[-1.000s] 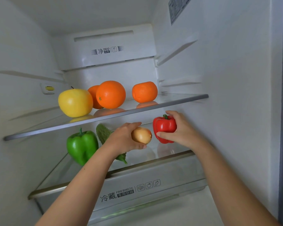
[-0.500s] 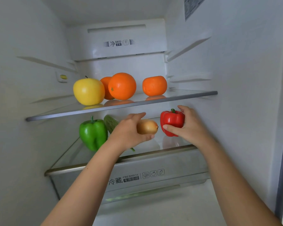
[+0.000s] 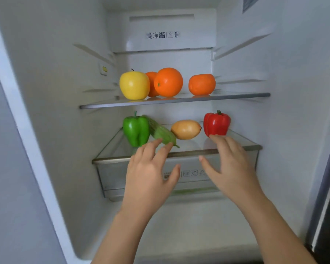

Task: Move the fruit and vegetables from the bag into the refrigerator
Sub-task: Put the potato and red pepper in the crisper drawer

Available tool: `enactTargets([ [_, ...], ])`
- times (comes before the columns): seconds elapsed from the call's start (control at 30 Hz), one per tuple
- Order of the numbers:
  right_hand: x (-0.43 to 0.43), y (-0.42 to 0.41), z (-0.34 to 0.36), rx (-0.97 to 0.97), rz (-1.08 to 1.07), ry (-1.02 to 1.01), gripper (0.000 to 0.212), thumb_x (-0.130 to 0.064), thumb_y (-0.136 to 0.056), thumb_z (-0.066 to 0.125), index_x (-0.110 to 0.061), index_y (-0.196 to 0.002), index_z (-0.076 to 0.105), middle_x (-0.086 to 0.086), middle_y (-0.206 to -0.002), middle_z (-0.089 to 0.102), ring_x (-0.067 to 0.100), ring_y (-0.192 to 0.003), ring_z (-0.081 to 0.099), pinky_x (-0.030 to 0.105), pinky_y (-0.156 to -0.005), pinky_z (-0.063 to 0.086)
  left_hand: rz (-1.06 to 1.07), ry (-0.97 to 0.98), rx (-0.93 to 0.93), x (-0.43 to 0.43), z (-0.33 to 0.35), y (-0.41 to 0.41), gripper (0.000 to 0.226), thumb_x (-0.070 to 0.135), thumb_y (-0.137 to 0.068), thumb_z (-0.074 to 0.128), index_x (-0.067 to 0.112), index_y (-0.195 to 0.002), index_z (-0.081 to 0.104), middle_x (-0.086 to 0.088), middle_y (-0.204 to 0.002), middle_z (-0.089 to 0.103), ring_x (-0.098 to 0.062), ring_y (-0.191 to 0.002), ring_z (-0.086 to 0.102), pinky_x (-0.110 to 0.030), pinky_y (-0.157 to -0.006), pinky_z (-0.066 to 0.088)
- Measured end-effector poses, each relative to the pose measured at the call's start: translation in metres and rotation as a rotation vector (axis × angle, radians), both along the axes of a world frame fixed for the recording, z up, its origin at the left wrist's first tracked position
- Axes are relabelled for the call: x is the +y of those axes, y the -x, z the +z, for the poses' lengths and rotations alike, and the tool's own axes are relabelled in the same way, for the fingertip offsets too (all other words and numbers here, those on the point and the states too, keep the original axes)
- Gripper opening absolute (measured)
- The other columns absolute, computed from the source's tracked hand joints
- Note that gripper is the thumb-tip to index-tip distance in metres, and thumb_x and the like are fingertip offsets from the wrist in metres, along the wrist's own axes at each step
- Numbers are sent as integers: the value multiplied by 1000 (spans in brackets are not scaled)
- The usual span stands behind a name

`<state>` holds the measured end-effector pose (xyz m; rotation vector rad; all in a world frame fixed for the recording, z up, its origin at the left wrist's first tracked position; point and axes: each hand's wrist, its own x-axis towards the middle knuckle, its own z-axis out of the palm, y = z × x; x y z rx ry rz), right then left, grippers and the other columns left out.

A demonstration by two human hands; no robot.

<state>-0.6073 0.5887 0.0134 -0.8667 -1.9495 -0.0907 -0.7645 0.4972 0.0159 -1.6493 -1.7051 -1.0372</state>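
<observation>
Onion [image 3: 185, 129]: smooth oval on glass shelf [image 3: 244, 141]

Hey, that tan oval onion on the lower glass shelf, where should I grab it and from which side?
Probably round its wide middle, reaching in from the open front. The tan oval onion lies on its side, tip toward the red bell pepper and other end near the bumpy green cucumber, so its ends are crowded while top and front are free.

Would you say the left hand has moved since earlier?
Yes: the left hand released the round tan onion, withdrawing outward to the lower glass shelf's rim.
</observation>
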Motion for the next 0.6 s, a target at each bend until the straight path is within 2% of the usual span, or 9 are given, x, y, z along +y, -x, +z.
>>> enactTargets([
  [0.17, -45, 1, -24, -153, -67, -23, 52, -41, -79, 42, -5, -111, 61, 13, -110, 63, 32, -102, 59, 45, -86, 48, 59, 34, -7, -40, -32, 1, 45, 39, -77, 48, 12, -109, 64, -9, -113, 63, -31, -99, 60, -39, -79, 48],
  [0.43, -114, -16, -54, -233, -122, -12, 51, -41, -80, 41, -6, -110, 62, 13, -111, 65, 33, -103, 60, 50, -86, 49, 43, 57, -23, -97, -71, -15, 42, 37, -79, 47, 12, -109, 64, -8, -113, 64, -28, -102, 58, -38, -82, 47],
  [0.6, -147, -41, -67, -258, -144, 28, 52, -42, -81, 40, -7, -112, 62, 13, -115, 64, 33, -108, 59, 57, -86, 48, 30, 50, -33, -124, -79, -37, 42, 35, -80, 47, 10, -108, 65, -10, -112, 65, -32, -101, 60, -43, -82, 48],
])
